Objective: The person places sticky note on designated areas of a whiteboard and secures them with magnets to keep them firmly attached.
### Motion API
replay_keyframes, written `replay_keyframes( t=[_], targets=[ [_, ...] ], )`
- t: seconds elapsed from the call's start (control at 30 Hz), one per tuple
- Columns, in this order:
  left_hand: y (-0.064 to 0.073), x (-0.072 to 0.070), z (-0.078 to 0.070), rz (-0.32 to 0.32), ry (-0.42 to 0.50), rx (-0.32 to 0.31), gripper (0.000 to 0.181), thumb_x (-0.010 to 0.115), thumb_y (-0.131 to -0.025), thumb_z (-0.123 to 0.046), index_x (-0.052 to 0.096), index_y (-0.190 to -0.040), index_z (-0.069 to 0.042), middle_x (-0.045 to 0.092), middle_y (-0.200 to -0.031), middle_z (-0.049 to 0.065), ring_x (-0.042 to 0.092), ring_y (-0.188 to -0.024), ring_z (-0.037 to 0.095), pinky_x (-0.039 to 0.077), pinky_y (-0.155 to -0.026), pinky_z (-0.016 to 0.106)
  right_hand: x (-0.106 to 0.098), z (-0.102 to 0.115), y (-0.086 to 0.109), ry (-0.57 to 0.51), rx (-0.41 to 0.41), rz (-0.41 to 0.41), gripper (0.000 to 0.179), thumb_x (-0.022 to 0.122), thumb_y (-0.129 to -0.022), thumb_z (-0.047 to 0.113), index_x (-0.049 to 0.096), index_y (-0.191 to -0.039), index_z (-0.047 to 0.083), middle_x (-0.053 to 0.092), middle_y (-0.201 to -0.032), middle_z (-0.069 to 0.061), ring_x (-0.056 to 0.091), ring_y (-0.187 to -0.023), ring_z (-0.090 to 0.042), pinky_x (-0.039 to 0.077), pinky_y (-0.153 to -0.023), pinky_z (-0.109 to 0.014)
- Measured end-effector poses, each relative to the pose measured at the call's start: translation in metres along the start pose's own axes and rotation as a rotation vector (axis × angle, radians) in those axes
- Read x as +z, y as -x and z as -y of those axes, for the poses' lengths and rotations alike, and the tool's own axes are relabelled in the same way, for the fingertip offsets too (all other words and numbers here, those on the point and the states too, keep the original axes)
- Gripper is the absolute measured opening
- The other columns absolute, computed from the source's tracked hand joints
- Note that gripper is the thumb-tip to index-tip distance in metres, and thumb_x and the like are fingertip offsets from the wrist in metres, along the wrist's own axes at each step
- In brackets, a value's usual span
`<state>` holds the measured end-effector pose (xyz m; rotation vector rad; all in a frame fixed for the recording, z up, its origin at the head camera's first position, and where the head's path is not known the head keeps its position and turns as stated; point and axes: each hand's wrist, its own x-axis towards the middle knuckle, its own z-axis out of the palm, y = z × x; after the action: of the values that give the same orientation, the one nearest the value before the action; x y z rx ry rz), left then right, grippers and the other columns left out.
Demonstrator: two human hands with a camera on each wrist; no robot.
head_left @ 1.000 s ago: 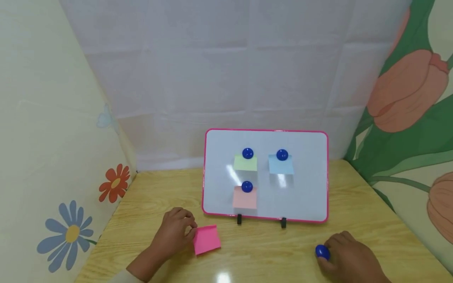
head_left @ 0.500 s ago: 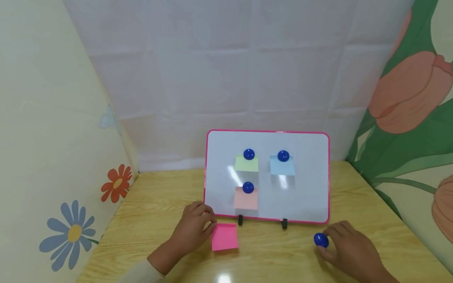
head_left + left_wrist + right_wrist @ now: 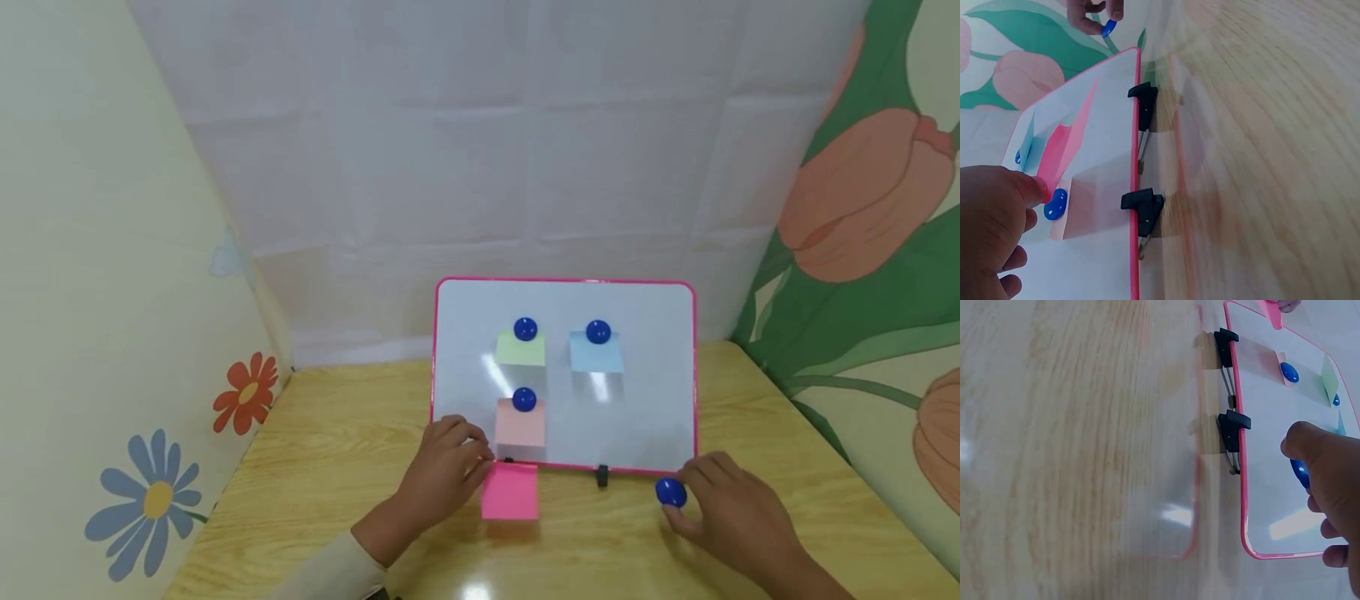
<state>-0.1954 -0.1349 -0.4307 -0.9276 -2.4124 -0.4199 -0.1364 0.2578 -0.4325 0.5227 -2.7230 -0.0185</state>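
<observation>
My left hand (image 3: 447,467) pinches a bright pink sticky note (image 3: 511,493) by its left edge, in front of the whiteboard's lower rim. A round blue magnet (image 3: 671,492) is gripped between the thumb and fingers of my right hand (image 3: 738,510), close to the board's lower right corner. The pink-framed whiteboard (image 3: 648,392) leans upright. On it, blue magnets hold a green note (image 3: 521,350), a light blue note (image 3: 596,353) and a pale pink note (image 3: 520,425). In the left wrist view the bright pink note (image 3: 1063,147) curls outward from my fingertips.
Black clips (image 3: 602,476) support the board from the wooden table (image 3: 345,417). A white cloth (image 3: 480,167) hangs behind. Flower-patterned panels (image 3: 862,250) stand at both sides.
My left hand has carried the bright pink note rightward and slightly up to the board's lower edge. My right hand has moved a little up and left with the magnet.
</observation>
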Motion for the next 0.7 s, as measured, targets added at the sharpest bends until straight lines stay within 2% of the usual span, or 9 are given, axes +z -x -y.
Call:
replay_keyframes(
  t=[0.2, 0.43, 0.7],
  targets=[
    [-0.014, 0.004, -0.008, 0.024, -0.017, -0.016, 0.006, 0.074, -0.081, -0.028, 0.071, -0.085, -0.025, 0.059, -0.098, -0.009, 0.047, -0.102, 0.016, 0.035, -0.089, 0.039, -0.003, -0.001, -0.007, 0.01, -0.068, -0.085, 0.039, 0.071, -0.071, 0.049, 0.063, -0.087, 0.015, 0.059, -0.091, 0.0, 0.05, -0.089, -0.019, 0.05, -0.067, -0.034],
    [-0.028, 0.01, -0.018, 0.069, -0.03, -0.038, 0.007, 0.07, -0.084, -0.033, 0.07, -0.086, -0.027, 0.056, -0.1, -0.011, 0.044, -0.104, 0.014, 0.034, -0.09, 0.039, -0.003, -0.003, -0.015, 0.012, -0.07, -0.093, 0.044, 0.066, -0.076, 0.056, 0.064, -0.089, 0.014, 0.058, -0.093, -0.001, 0.051, -0.095, -0.022, 0.051, -0.071, -0.036],
    [-0.047, 0.017, -0.028, 0.108, -0.042, -0.055, 0.008, 0.068, -0.086, -0.035, 0.07, -0.09, -0.029, 0.054, -0.101, -0.013, 0.042, -0.105, 0.012, 0.033, -0.092, 0.037, -0.002, -0.004, -0.023, 0.008, -0.109, -0.167, 0.044, 0.067, -0.074, 0.052, 0.065, -0.092, 0.012, 0.06, -0.097, -0.004, 0.052, -0.093, -0.023, 0.051, -0.067, -0.036]
  ],
)
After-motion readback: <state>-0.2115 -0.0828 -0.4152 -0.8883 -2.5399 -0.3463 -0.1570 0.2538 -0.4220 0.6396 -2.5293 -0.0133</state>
